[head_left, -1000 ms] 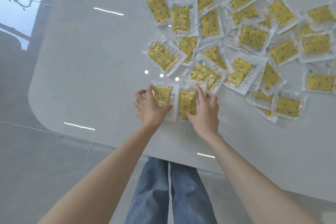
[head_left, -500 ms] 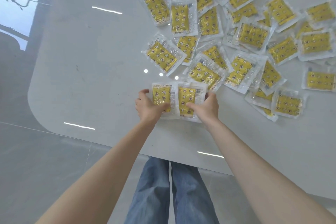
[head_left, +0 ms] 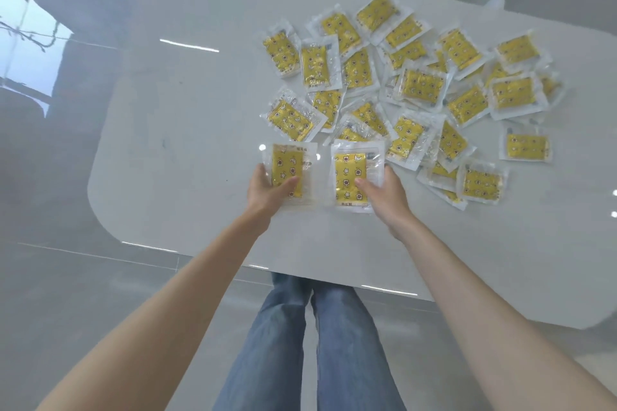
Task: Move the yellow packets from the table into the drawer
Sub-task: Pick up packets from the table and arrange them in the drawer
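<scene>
- My left hand (head_left: 267, 192) pinches one yellow packet (head_left: 287, 173).
- My right hand (head_left: 384, 195) pinches another packet (head_left: 350, 177).
- Remaining packets (head_left: 417, 83) lie scattered on the desk (head_left: 187, 130) beyond.

Everything I see is bright and evenly lit, with soft, weak shadows. The glossy table (head_left: 187, 130) in front of me throws back short white streaks and small round glints from lights overhead, and the shiny floor (head_left: 43, 277) mirrors a pale window at my far left. The clear wrap on the yellow packets (head_left: 424, 87) sparkles with glare. My wide lens bends the table's edges and stretches my forearms near the bottom corners. The whole picture is slightly soft.
</scene>
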Tool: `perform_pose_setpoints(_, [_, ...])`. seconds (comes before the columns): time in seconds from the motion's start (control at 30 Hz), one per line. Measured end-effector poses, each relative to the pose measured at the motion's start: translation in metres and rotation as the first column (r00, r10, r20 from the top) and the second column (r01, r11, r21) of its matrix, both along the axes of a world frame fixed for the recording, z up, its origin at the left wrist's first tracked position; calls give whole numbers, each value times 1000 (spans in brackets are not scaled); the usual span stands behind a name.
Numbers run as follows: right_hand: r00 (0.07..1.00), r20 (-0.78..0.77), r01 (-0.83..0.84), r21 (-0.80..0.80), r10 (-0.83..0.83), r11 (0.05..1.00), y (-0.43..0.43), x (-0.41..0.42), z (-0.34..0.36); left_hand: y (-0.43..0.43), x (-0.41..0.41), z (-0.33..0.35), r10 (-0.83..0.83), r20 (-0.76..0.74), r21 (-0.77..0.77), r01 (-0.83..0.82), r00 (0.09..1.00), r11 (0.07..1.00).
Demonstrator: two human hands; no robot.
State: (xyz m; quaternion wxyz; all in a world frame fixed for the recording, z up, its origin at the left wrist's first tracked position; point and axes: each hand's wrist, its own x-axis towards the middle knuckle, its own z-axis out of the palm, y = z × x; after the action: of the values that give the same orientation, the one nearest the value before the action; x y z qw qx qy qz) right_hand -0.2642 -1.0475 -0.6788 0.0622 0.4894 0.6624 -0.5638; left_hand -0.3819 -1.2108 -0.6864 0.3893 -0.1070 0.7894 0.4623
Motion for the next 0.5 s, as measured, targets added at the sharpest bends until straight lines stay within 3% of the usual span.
perform_pose_setpoints(0.2, [989, -131, 57, -87, -68, 995, 15, 36, 85, 6, 21, 83, -90, 38, 159, 82, 995, 984])
perform_pose_setpoints(0.5, [960, -188, 171, -183, -205, 968, 38, 125, 158, 47, 81, 167, -203, 37, 228, 190, 978, 955])
